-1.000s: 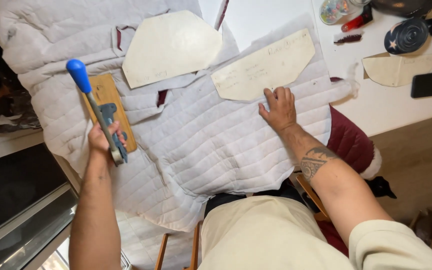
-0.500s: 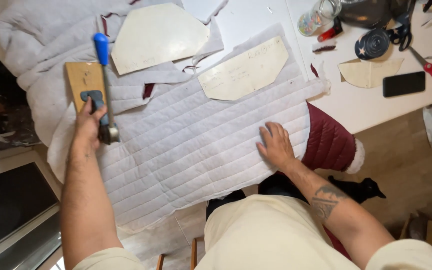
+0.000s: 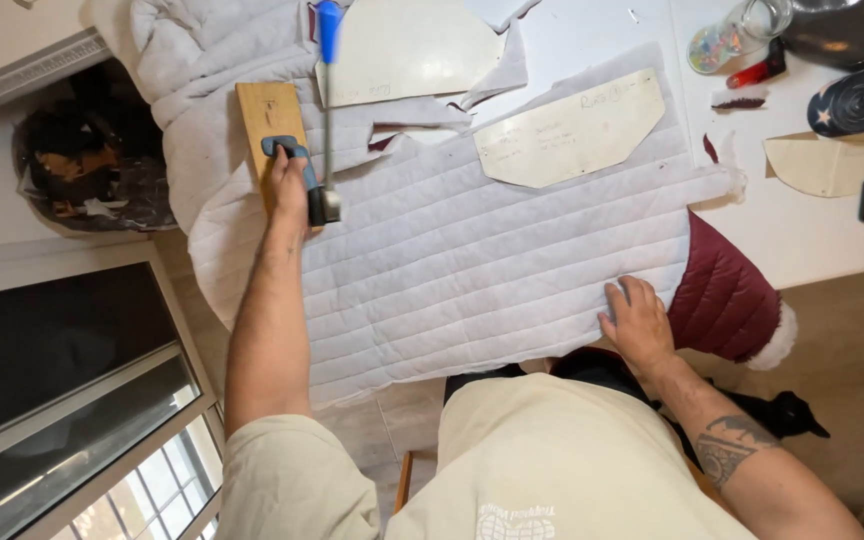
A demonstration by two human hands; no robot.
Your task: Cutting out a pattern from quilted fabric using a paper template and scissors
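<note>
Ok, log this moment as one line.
left hand: grips blue-handled tool | right hand: flat on white quilted fabric | paper pattern: lying on fabric

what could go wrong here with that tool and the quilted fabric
The left hand holds the blue-handled tool at the edge of the white quilted fabric; it might snag a loose fold. Only the right hand pins the fabric, so it may shift. The paper pattern lies loose and might slide.

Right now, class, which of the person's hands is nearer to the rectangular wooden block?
Left. The left hand grips a blue-handled tool beside the rectangular wooden block; the right hand presses the white quilted fabric far across it.
</note>
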